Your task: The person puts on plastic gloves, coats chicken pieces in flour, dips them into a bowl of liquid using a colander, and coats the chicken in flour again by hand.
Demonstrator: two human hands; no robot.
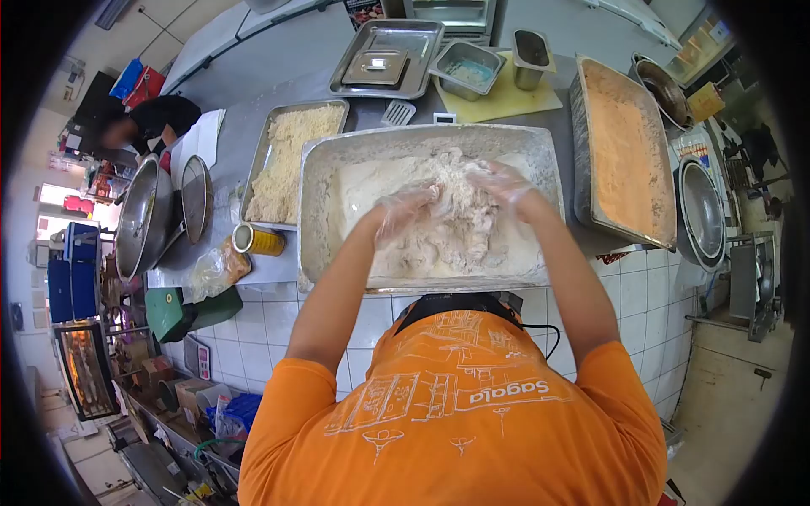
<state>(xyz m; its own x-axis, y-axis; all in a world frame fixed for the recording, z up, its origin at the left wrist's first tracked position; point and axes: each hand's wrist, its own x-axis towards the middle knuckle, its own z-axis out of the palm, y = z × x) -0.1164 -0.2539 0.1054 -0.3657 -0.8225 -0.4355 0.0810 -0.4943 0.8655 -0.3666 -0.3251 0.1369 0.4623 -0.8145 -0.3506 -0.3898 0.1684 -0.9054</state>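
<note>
A deep metal tray (544,160) of white flour (371,181) lies in front of me. In its middle is a heap of clumpy, flour-coated pieces (464,219); the coating hides what they are. My left hand (407,207), in a clear plastic glove, reaches to the left side of the heap with its fingers stretched toward it. On the upper right side, my right hand (506,187), gloved likewise, touches the heap with fingers extended. Flour partly covers the fingertips of both hands, and neither seems closed around a piece.
A tray of pale crumbs (295,156) stands at left, near a yellow can (257,241) and a strainer (196,198). Right is a deep tray of orange powder (624,143). Behind are a slotted turner (398,113) and metal pans (467,67). Another person (160,118) is at far left.
</note>
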